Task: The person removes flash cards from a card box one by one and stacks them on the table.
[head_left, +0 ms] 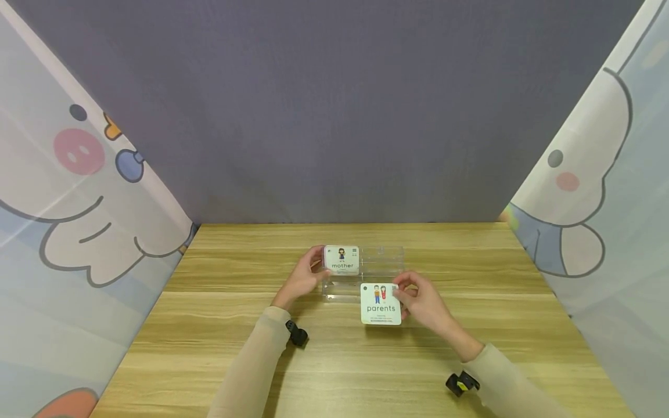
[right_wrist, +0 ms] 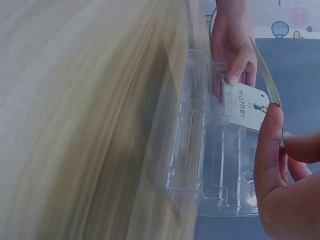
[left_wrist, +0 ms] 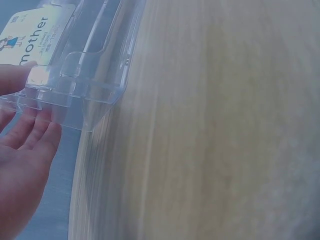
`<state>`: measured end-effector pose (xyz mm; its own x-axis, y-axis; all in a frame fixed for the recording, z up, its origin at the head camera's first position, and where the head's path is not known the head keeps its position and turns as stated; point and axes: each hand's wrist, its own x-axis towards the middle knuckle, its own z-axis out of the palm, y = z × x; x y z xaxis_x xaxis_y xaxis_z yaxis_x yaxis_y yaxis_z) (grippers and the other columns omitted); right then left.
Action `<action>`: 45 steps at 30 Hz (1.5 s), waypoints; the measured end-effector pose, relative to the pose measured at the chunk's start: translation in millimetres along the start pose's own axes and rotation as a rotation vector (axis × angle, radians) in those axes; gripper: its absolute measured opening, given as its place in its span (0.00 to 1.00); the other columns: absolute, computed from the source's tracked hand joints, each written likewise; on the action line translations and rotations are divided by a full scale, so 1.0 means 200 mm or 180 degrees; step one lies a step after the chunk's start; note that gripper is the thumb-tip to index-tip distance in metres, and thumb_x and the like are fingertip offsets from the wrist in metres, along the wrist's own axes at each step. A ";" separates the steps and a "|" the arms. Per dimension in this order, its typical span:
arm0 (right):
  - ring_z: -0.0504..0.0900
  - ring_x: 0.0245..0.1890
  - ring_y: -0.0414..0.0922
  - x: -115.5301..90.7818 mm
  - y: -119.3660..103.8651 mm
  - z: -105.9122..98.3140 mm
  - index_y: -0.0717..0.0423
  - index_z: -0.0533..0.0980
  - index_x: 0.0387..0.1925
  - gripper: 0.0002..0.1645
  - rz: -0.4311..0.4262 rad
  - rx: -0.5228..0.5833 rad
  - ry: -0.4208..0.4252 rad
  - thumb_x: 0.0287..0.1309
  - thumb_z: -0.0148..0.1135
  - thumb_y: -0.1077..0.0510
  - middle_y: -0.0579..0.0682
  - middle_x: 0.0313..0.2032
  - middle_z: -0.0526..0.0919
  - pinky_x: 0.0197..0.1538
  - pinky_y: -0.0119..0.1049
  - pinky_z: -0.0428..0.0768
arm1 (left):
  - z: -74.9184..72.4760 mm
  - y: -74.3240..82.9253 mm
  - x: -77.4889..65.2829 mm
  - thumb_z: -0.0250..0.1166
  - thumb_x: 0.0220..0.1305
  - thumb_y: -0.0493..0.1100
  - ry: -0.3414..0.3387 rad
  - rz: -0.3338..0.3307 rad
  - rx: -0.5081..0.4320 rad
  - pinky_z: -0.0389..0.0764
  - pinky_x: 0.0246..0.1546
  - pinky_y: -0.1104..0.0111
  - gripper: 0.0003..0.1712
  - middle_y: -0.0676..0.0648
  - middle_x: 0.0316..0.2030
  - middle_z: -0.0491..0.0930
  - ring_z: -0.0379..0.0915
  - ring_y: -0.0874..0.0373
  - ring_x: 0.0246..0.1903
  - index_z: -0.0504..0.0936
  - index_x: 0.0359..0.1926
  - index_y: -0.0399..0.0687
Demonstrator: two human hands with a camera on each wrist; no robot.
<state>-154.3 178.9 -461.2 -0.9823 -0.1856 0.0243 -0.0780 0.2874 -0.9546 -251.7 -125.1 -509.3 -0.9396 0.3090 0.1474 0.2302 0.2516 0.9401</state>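
Pale sleeves [head_left: 245, 371] enter from the lower edge of the head view, each with a black device [head_left: 297, 335] at the wrist. Beyond them, a clear plastic holder [head_left: 384, 266] with several compartments stands over a wood-grained table [head_left: 225, 325]. Its upper left compartment bears the "mother" card [head_left: 342, 259]. The left hand [head_left: 303, 280] grips the holder's left end, thumb to the front. The right hand [head_left: 427, 306] pinches the "parents" card [head_left: 381, 313] by its upper right edge; the card overlaps the lower right part of the holder, face to the camera. A grey panel [head_left: 334, 116] rises behind the table, between printed cartoon curtains [head_left: 564, 145].

Left wrist view: the thumb and curled fingers close about the holder's edge, thumb beside the printed word "mother", fingers beneath. Whether the thumb presses card or plastic cannot be told.

Right wrist view: the "parents" card appears nearly edge-on, held narrowly between thumb and fingers. Behind it lie the holder, the "mother" card and the left hand at the far end.
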 end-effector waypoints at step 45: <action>0.78 0.21 0.45 -0.05 0.14 0.05 0.63 0.76 0.43 0.09 0.0241 -0.0645 -0.0237 0.62 0.63 0.72 0.52 0.31 0.73 0.19 0.38 0.85 | 0.00 0.00 0.00 0.69 0.61 0.28 0.0008 -0.0042 -0.0086 0.66 0.72 0.53 0.37 0.38 0.61 0.75 0.69 0.42 0.64 0.67 0.69 0.36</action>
<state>-145.0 178.9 -490.7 -0.9720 -0.2230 -0.0741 -0.0446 0.4847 -0.8735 -252.2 -125.6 -508.9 -0.9431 0.3034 0.1358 0.2110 0.2306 0.9499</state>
